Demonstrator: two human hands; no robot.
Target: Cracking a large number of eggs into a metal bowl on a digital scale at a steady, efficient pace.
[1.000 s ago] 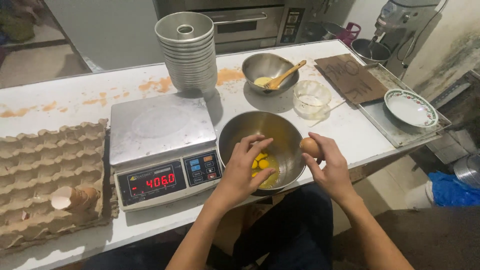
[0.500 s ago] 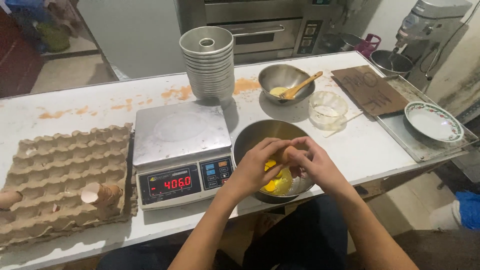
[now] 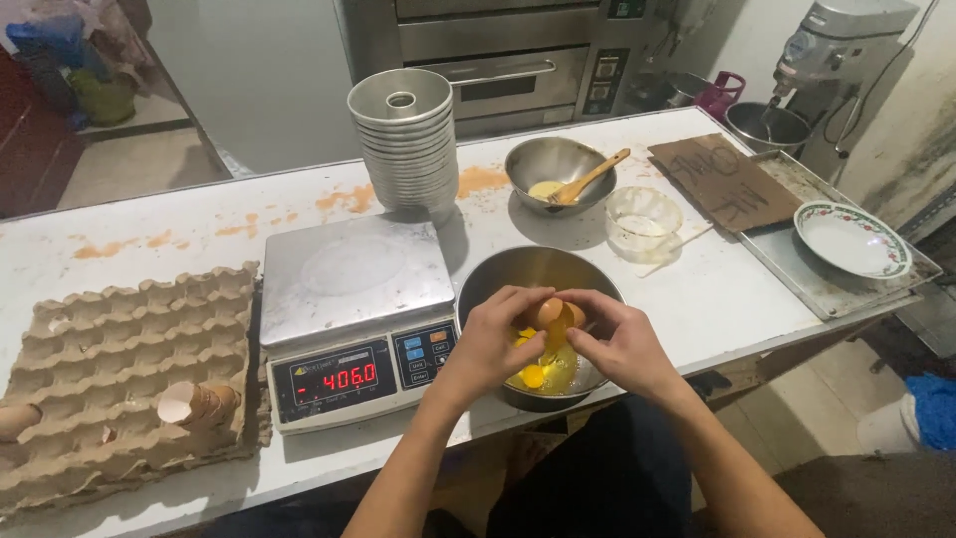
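Over a steel mixing bowl (image 3: 518, 267) at the table's front edge, my left hand (image 3: 490, 344) and my right hand (image 3: 619, 344) hold a brown egg (image 3: 549, 313) between their fingertips. The shell is split apart, and yolk runs down from it. Several yolks (image 3: 534, 376) lie in the bottom of the bowl. Both hands touch the egg from opposite sides, thumbs on top.
A digital scale (image 3: 354, 314) stands left of the bowl. Cardboard egg trays (image 3: 119, 349) with broken shells (image 3: 194, 402) lie at far left. Behind are stacked ring moulds (image 3: 403, 139), a small bowl with wooden spoon (image 3: 558, 174), a plastic cup (image 3: 643, 221), a metal tray (image 3: 797, 274) holding a plate (image 3: 851, 239).
One second ago my right hand held the whole egg beside the bowl. Both hands then came together over the bowl, and the shell is now pulled open with yolk dropping.
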